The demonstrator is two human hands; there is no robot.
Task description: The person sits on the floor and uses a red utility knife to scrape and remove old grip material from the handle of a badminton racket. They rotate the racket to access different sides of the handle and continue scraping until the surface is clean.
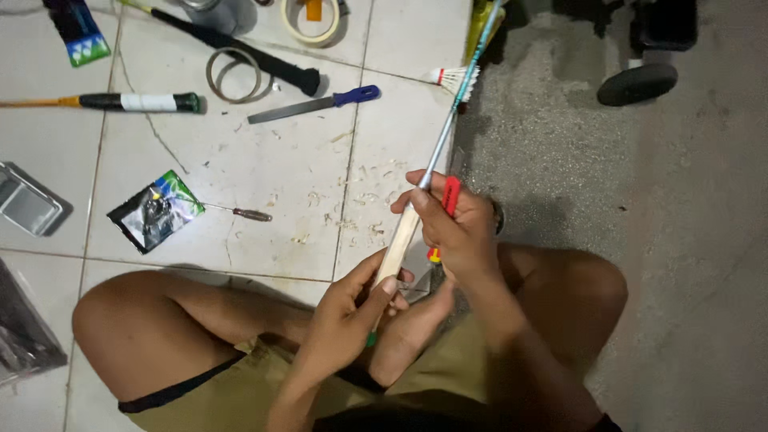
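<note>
I sit cross-legged on a tiled floor. My left hand (348,308) grips the bare wooden handle (398,244) of a racket near its lower end. Its thin blue-grey shaft (450,120) runs up and away toward the top of the view. My right hand (454,232) is closed around a red-handled cutter (450,196) and rests against the upper part of the wooden handle, where wood meets shaft. The blade itself is hidden by my fingers.
Wood shavings (352,208) litter the tiles. Nearby lie a blue-handled file (316,106), a small awl (240,213), a foil packet (154,210), two racket handles (136,102), tape rolls (310,20), a shuttlecock (456,78), a metal tray (28,202). Rough concrete and a black wheel (638,84) are at right.
</note>
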